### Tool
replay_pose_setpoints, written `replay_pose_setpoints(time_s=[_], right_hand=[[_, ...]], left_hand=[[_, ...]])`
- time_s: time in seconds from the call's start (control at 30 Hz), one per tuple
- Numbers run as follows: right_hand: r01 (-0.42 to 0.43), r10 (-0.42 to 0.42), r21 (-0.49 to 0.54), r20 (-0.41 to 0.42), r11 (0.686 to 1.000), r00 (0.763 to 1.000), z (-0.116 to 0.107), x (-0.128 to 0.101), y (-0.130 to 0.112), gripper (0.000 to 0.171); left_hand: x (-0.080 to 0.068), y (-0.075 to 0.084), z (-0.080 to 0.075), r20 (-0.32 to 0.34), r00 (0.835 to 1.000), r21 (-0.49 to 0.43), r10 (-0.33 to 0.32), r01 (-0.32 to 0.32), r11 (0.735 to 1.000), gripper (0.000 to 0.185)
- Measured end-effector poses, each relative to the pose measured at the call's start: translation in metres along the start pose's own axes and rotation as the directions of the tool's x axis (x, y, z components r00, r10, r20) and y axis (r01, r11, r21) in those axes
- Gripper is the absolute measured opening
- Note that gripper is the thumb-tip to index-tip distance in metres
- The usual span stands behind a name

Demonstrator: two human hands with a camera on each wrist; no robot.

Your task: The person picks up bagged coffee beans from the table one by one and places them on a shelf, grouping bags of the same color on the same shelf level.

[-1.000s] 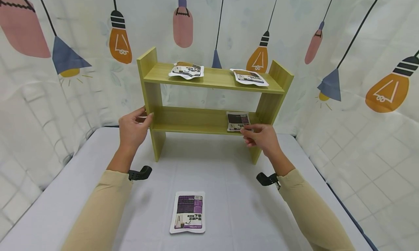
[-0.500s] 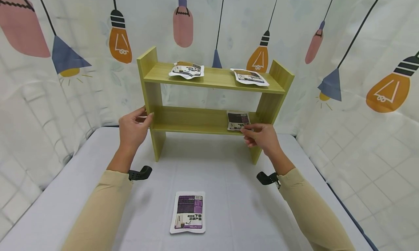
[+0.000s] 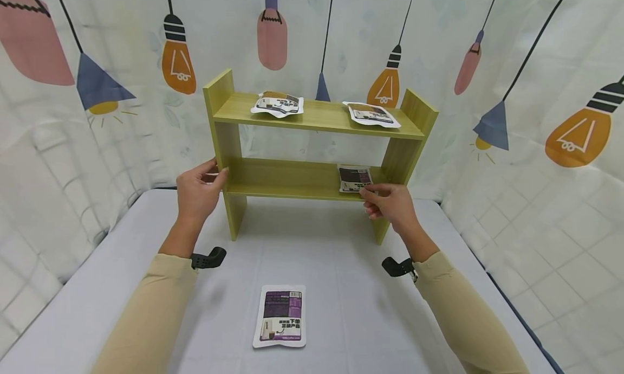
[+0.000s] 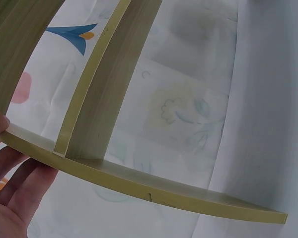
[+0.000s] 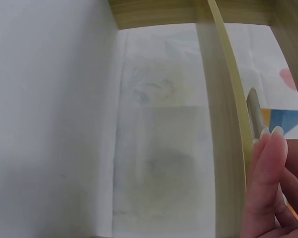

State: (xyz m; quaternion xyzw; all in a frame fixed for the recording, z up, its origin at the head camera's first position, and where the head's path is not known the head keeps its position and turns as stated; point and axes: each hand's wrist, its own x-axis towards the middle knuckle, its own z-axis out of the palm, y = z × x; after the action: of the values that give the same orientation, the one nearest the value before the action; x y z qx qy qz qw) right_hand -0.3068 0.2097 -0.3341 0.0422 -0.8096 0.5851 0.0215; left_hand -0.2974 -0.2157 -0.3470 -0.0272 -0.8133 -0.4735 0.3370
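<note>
A green wooden shelf [image 3: 322,117] with two boards stands on the grey table [image 3: 341,255]. My left hand [image 3: 217,172] grips its left side panel, thumb at the front; the left wrist view shows the fingers [image 4: 12,193] under the panel edge [image 4: 154,187]. My right hand [image 3: 365,191] pinches the front edge of a dark purple pouch [image 3: 354,176] lying at the right end of the lower board. In the right wrist view my fingers [image 5: 269,168] lie against the board's edge [image 5: 223,144], with the pouch's edge [image 5: 253,106] just beyond them.
Two more pouches [image 3: 278,103] [image 3: 371,114] lie on the top board. Another purple pouch [image 3: 280,315] lies flat on the table near me. A curtain printed with light bulbs [image 3: 536,92] hangs close behind and to both sides.
My right hand and the pouch on the lower board have shifted very slightly deeper onto the shelf. The left hand has stayed on the side panel.
</note>
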Motion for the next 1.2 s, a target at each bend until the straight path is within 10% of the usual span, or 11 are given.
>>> replay_pose_setpoints(time_s=[0.63,1.2], right_hand=[[0.116,-0.103,0.169,-0.085,0.979,0.991,0.014,-0.014,0.010,0.044],[0.176,-0.168,0.111,-0.080,0.978,0.983,0.031,-0.042,0.019,0.037]], left_hand=[[-0.001,0.001,0.000,0.003,1.000,0.004,-0.005,0.005,1.000,0.040],[0.000,0.000,0.001,0.004,1.000,0.004,-0.006,0.006,1.000,0.040]])
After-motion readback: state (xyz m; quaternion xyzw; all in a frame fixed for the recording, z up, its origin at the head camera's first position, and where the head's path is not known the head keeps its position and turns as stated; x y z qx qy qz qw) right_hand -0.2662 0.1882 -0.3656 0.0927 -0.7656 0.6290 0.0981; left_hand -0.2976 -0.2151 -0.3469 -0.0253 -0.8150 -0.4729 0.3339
